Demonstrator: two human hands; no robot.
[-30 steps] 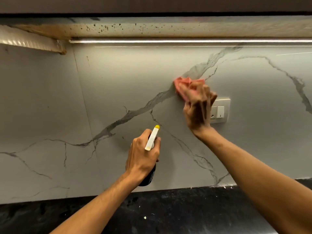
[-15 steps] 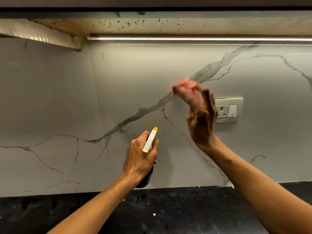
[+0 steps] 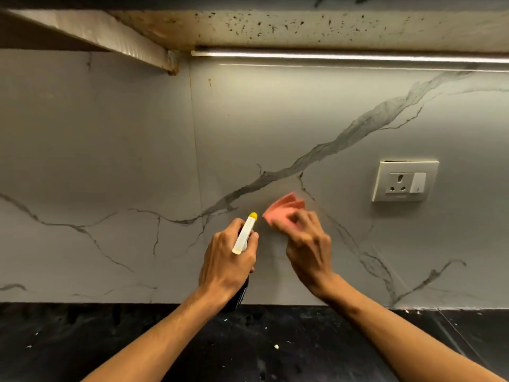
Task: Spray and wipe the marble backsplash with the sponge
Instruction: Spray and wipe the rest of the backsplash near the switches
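Note:
The grey-veined marble backsplash fills the wall ahead. My right hand presses a pink sponge flat against the marble, low and near the middle, just below the dark diagonal vein. My left hand grips a spray bottle with a white trigger head and yellow nozzle tip; its dark body hangs below my fist. The nozzle points at the wall, close to the sponge's left edge.
A white socket and switch plate sits on the wall to the right of the sponge. A lit strip runs under the speckled cabinet underside. A black countertop with small crumbs lies below.
My right hand has moved the sponge down and to the left, away from the socket plate and toward the spray bottle. The left hand has kept its hold on the bottle. The view has shifted left.

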